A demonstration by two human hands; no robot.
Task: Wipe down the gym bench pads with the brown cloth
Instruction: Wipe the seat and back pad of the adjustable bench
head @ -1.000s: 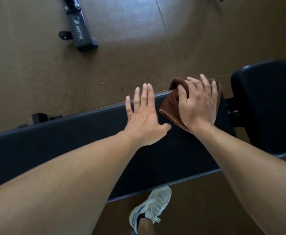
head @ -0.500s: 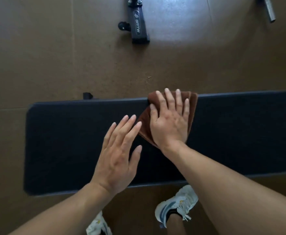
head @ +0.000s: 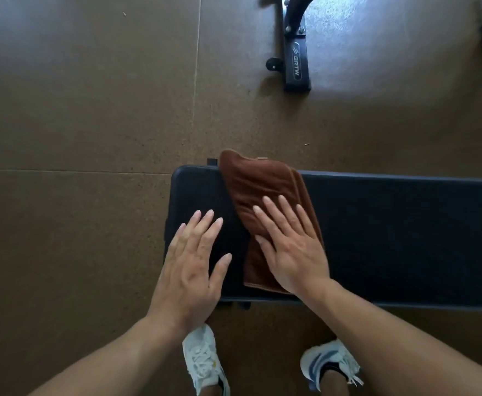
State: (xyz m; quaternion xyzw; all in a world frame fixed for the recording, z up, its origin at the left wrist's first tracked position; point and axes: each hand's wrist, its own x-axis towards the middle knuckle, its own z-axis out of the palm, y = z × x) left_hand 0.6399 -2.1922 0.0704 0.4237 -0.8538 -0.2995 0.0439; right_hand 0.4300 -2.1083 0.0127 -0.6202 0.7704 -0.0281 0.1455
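The floor [head: 91,110] is taking up most of what I am seeing, brown and speckled, spreading out beyond both hands and under the person's feet. Across it, right under the hands, the pad [head: 391,238] is lying flat and dark, running off to the right of them and ending just left of the left hand; being a bench top, it is serving as the counter for the work. Well ahead of the hands a frame [head: 296,61] of some other machine is standing on the floor, taking no part.

The cloth [head: 262,192] is lying folded on the pad, slanting away from the right hand so that its far corner is hanging past the far edge. I judge it is folded to give a thick, flat wiping face.

The right hand [head: 294,247] is pressing down on the near half of the cloth, palm flat and fingers spread, not clamped around it; that is loading the cloth evenly for a sweep. The left hand [head: 191,264] is lying open and empty on the bare pad just beside the cloth, apart from the right, probably bracing the lean.

Two shoes [head: 204,364] are planted on the floor below the wrists, close to the pad, likely to let the person reach across it.
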